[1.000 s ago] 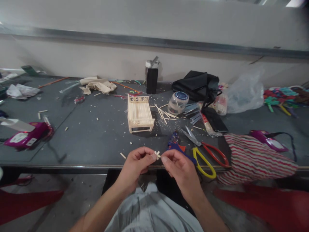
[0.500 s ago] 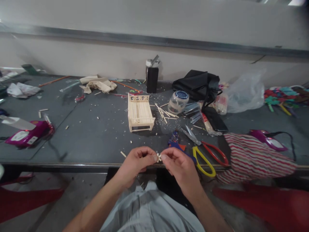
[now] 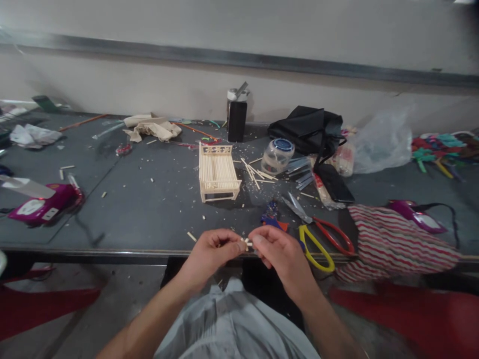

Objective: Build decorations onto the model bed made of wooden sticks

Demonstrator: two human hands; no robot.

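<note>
Small pale wooden stick pieces (image 3: 246, 243) are pinched between my two hands at the table's front edge. My left hand (image 3: 217, 252) holds them from the left with thumb and fingers. From the right, my right hand (image 3: 277, 249) grips them, its fingertips almost touching the left thumb. How the pieces join is too small to tell. Beyond my hands stands a miniature bed made of pale sticks (image 3: 219, 172). Loose sticks (image 3: 258, 173) lie to its right. Close by my right hand is a blue glue gun (image 3: 273, 219), partly hidden.
Yellow-handled scissors (image 3: 316, 249) and red-handled scissors (image 3: 333, 235) lie at the right, beside a striped cloth (image 3: 396, 244). Farther back are a clear jar (image 3: 277, 155), a black bag (image 3: 307, 128) and a black bottle (image 3: 237, 119). A purple device (image 3: 45, 204) sits far left.
My right hand has shifted slightly, its fingers lifting a little around the small pieces. The pieces sit at a slightly different angle. My left hand keeps its pinch.
</note>
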